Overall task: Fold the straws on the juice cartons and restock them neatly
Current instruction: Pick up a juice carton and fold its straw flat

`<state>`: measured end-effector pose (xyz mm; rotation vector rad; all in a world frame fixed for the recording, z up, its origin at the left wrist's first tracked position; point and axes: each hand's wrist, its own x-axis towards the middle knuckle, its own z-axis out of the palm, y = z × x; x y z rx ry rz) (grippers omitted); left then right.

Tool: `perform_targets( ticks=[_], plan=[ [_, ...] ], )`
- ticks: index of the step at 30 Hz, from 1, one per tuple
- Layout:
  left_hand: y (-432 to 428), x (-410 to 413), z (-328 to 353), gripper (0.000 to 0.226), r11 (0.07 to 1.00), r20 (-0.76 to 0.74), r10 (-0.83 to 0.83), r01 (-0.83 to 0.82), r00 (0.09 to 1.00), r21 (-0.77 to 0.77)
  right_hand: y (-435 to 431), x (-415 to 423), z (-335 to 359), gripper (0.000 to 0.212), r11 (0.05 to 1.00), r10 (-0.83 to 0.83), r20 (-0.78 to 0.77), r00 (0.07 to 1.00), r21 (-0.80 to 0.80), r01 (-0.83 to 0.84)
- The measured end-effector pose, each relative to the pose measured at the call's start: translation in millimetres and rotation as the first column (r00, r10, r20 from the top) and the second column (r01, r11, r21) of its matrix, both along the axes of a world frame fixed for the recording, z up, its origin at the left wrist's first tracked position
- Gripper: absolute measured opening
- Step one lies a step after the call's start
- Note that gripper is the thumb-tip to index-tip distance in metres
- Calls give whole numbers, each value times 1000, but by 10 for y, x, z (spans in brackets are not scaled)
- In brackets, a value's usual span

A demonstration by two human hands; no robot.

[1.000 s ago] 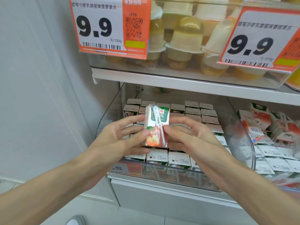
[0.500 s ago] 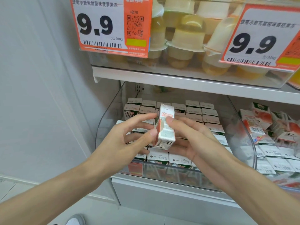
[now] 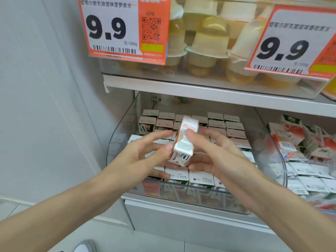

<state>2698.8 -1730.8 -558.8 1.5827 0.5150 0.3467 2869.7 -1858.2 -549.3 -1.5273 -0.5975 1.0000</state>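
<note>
A small white and orange juice carton (image 3: 183, 142) is held between both hands above the clear shelf bin (image 3: 116, 131). It is tilted, its white side turned towards me; its straw is out of sight. My left hand (image 3: 143, 157) touches it with thumb tip and fingertips on its left side. My right hand (image 3: 216, 153) pinches it with the thumb on top and fingers curled beneath. Rows of like juice cartons (image 3: 225, 130) stand upright in the bin below.
A curved clear divider (image 3: 272, 142) separates the bin from a jumbled heap of red and white cartons (image 3: 298, 142) on the right. The shelf above (image 3: 200, 88) holds jelly cups (image 3: 209, 42) behind orange 9.9 price cards (image 3: 123, 28). A grey wall lies left.
The carton has been turned from its printed front with the straw facing me to a side face and tilted further. Both hands stay on it at about the same spot.
</note>
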Motion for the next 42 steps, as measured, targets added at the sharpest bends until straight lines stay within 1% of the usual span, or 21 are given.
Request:
perform_targets(
  ticks=[2, 5, 8, 11, 14, 17, 21, 22, 23, 25, 28, 30, 31, 34, 37, 38, 40, 42],
  plan=[
    [9, 2, 1, 53, 1000, -14, 18, -18, 1000, -13, -10, -7, -9, 63, 999, 49, 109, 993, -10, -48],
    [31, -15, 5, 59, 996, -27, 89, -89, 996, 5, -23, -35, 14, 47, 995, 94, 175, 980, 11, -97],
    [31, -29, 2, 50, 991, -15, 116, -115, 993, 74, -30, -76, 46, 43, 991, 121, 246, 962, 30, -132],
    [16, -25, 1, 43, 984, 22, 148, -150, 989, 94, -19, -51, 52, 44, 994, 99, 251, 963, 13, -105],
    [56, -35, -13, 41, 981, 42, 168, -171, 985, 90, -11, -6, 74, 30, 993, 102, 166, 981, 34, -109],
    [75, -34, -11, 43, 986, 17, 145, -145, 989, 86, -7, -3, 53, 35, 992, 105, 138, 985, 50, -113],
    [74, -28, -12, 37, 984, -19, 145, -142, 989, 109, -17, 5, 13, 30, 984, 155, 116, 981, 72, -164],
    [77, -30, -17, 37, 982, -18, 151, -148, 988, 116, -22, 9, 9, 31, 979, 171, 127, 977, 89, -183],
    [78, -31, -23, 37, 980, -14, 158, -155, 987, 121, -24, 10, 1, 36, 975, 174, 158, 972, 108, -192],
    [68, -32, -27, 36, 984, -5, 139, -137, 990, 117, -12, 5, -29, 48, 977, 131, 274, 953, 126, -171],
    [23, -24, -4, 37, 1000, -5, 18, -18, 1000, -1, 10, -30, -96, 58, 985, 42, 442, 896, 131, -111],
    [18, -25, 1, 51, 999, -19, -38, 38, 999, -36, 20, -61, -125, 58, 983, 5, 485, 875, 159, -94],
    [21, -28, 0, 56, 999, -27, -38, 38, 999, -26, 23, -72, -138, 57, 978, -5, 487, 873, 183, -96],
    [22, -30, 12, 44, 1000, 26, -17, 17, 1000, -12, 32, -65, -133, 50, 970, 28, 489, 872, 198, -143],
    [53, -38, 21, 43, 1000, 56, 0, 1, 998, -19, 23, 9, -86, 36, 965, 94, 417, 904, 187, -186],
    [67, -39, 18, 44, 1000, 69, 5, -4, 998, -20, 19, 33, -67, 37, 963, 112, 386, 916, 186, -196],
    [78, -44, 12, 45, 1000, 95, 4, -2, 995, -23, 14, 61, -47, 50, 959, 156, 358, 921, 168, -228],
    [69, -48, 9, 47, 1000, 102, -17, 17, 995, 0, 20, 59, -54, 59, 953, 178, 383, 907, 162, -255]
  ],
)
